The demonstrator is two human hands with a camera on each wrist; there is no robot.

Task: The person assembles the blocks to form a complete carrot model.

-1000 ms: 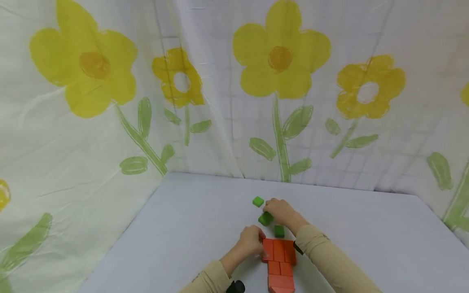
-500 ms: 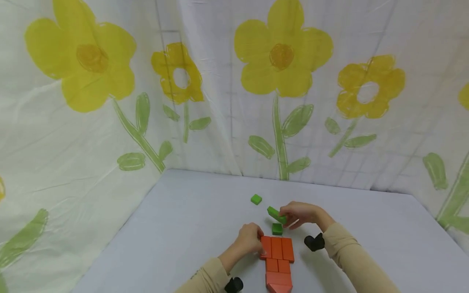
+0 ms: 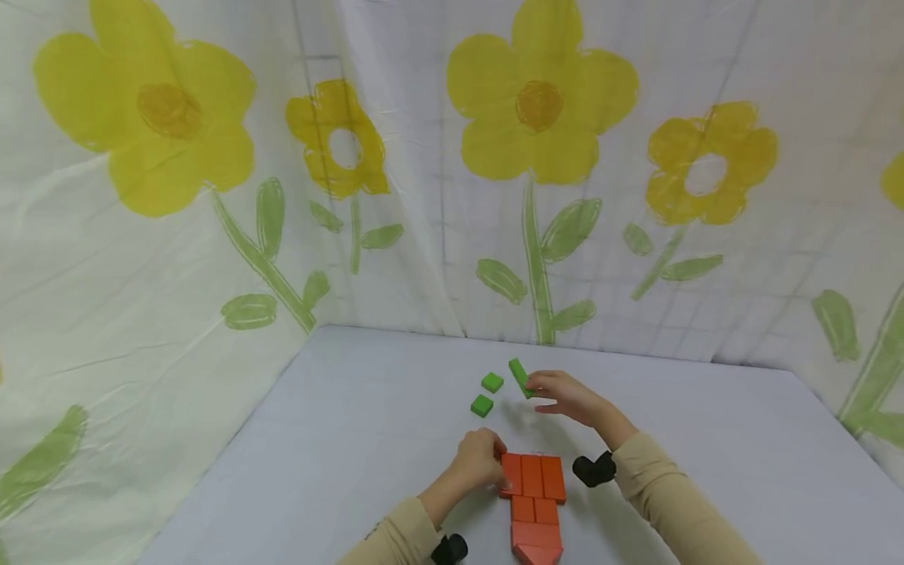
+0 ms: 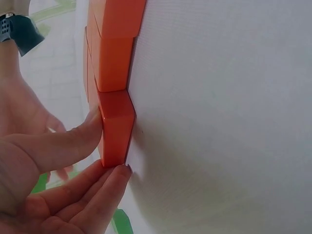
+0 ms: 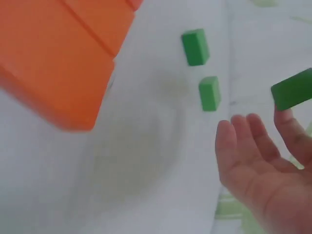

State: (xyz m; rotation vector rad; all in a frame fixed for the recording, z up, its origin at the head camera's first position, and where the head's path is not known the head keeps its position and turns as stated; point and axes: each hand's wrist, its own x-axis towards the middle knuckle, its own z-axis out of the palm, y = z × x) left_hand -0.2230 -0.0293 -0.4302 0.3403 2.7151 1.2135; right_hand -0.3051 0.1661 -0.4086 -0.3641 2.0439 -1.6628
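Observation:
My left hand (image 3: 480, 459) rests at the left side of a flat group of orange blocks (image 3: 533, 475) on the white table. Its thumb and fingertips pinch the end of an orange block (image 4: 117, 134) at the corner of that group. Farther back, my right hand (image 3: 568, 396) holds a long green block (image 3: 520, 378) above the table, by its near end. In the right wrist view the held green block (image 5: 293, 90) lies partly out of frame. Two small green blocks, one (image 3: 492, 382) behind the other (image 3: 482, 406), lie left of my right hand.
Lighter red-orange pieces (image 3: 537, 537) continue the group toward me, ending in a pointed one. Dark wrist devices (image 3: 595, 469) sit under both forearms. A white curtain (image 3: 417, 298) with painted yellow flowers hangs behind the table's back edge.
My right hand has carried the long green block back and slightly left. A small green block that lay just behind the orange group is now farther back and left. My left hand stays put.

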